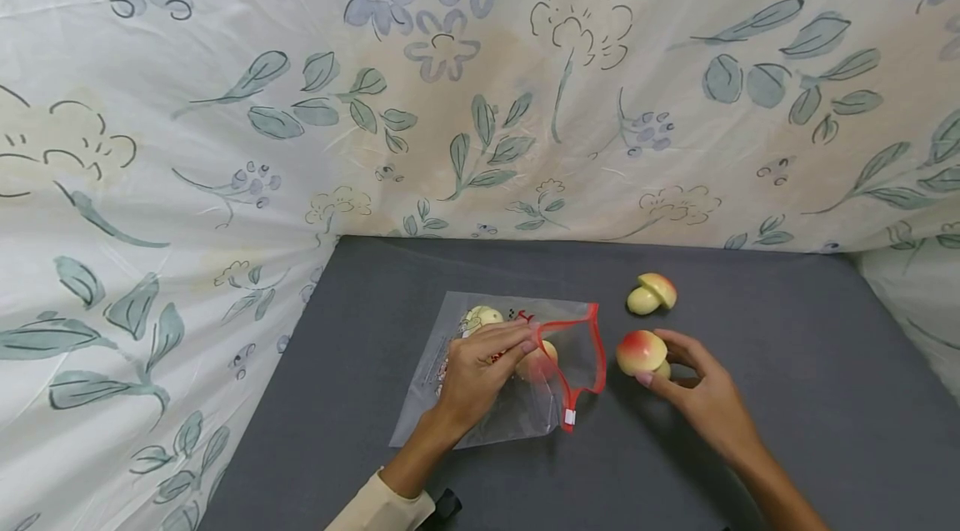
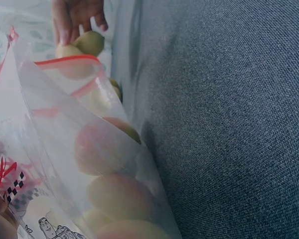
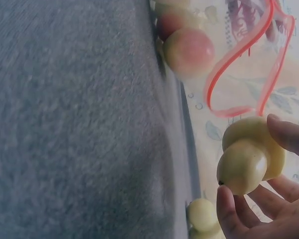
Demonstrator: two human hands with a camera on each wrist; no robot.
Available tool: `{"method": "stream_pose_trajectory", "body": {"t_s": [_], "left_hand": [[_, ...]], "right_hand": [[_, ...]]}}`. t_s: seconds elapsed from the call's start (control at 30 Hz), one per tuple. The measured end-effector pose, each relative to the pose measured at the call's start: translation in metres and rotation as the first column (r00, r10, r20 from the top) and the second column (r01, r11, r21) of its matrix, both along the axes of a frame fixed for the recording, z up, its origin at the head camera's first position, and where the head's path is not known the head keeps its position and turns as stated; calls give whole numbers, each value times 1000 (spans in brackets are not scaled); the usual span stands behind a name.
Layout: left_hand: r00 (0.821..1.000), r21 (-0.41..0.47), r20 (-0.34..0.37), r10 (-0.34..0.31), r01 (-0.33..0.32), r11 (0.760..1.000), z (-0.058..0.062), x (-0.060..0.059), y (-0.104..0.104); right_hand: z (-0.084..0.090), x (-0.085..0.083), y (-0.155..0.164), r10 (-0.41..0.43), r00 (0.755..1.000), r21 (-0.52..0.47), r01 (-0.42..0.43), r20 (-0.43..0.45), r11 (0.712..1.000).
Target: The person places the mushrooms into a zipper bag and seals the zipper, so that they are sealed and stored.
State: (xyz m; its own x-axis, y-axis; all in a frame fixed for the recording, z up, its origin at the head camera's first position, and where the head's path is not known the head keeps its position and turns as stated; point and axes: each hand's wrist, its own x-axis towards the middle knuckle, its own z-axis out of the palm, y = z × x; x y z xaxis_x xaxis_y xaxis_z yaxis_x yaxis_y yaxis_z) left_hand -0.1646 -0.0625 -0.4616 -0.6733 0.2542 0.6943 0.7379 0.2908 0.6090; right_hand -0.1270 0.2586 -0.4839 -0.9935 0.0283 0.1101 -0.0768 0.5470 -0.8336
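Observation:
My left hand (image 1: 480, 368) pinches the upper layer of a clear zip bag (image 1: 510, 424) with a red rim, lying on the dark cloth. Its mouth gapes toward the right. Several toy mushrooms (image 2: 120, 195) show through the plastic, partly hidden by the hand and printing in the head view. Just right of the opening, my right hand (image 1: 705, 398) grips a toy mushroom (image 1: 640, 352) with a red-and-yellow cap between thumb and fingers. The right wrist view shows its pale yellow-green stem end (image 3: 243, 167), apart from the red rim (image 3: 231, 110).
Another toy mushroom (image 1: 652, 295) lies on its side behind the right hand. Dark grey cloth (image 1: 337, 364) covers the table. A flowered curtain (image 1: 480, 164) hangs along the back and sides. A white slider (image 1: 570, 417) sits at the rim's near end.

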Motion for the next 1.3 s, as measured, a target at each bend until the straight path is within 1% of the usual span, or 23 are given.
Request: {"method": "stream_pose_trajectory", "body": {"t_s": [0.23,0.33,0.6,0.77,1.03,1.3], "left_hand": [[1000,19,0,-8,8,1000,0,-1,1],[1000,29,3,-7,7,1000,0,-1,0],[1000,32,-28,-15,15,999,2,-2,0],[999,40,-45,-19,21,999,3,-2,0],[999,39,-30,-20,21,999,4,-2,1],[999,29,-47,-16,17,999,5,-2,2]], "right_hand": [[6,5,-8,52,998,-63,-53,-18,997],[8,6,-12,66,997,-74,-68,-35,995],[16,9,-23,100,991,-109,-109,-86,988],[19,10,-30,124,984,-163,-144,-125,976],[22,9,-37,162,981,-202,-182,-109,962],[21,8,-44,191,976,-246,-212,-107,946]]}}
